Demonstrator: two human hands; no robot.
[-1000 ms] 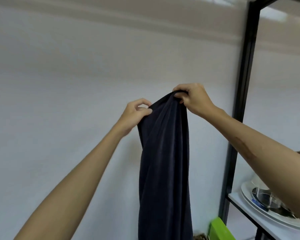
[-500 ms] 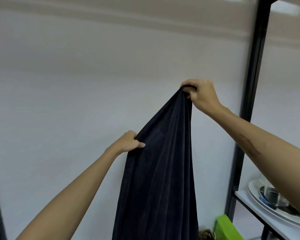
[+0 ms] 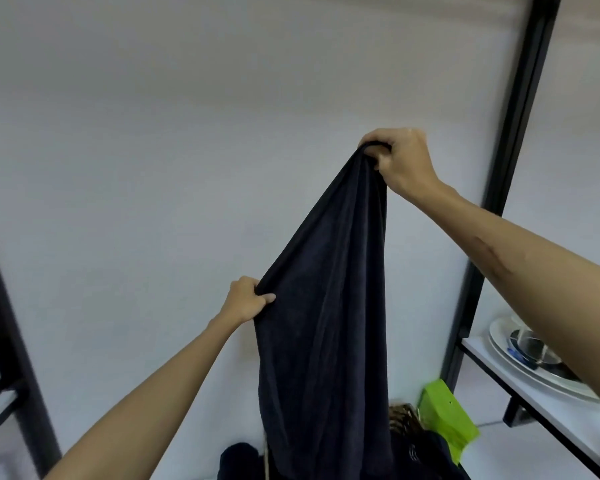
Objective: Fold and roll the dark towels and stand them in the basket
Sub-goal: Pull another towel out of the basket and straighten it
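Our left hand (image 3: 246, 301) pinches the side edge of the dark towel (image 3: 326, 323), which hangs in the air before the wall; our right hand (image 3: 400, 161) grips its top corner high. Nothing is folded or rolled yet, and the basket (image 3: 407, 422) waits below. Since a second ago, our left hand has slid down the edge, spreading the cloth.

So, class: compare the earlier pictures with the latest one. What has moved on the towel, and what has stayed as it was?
The left hand has slid down the towel edge from beside the right hand and out to the left, spreading the top into a slope. Nothing was let go. The right hand keeps its pinch on the top corner, held high, and the towel still hangs down in front of the wall.
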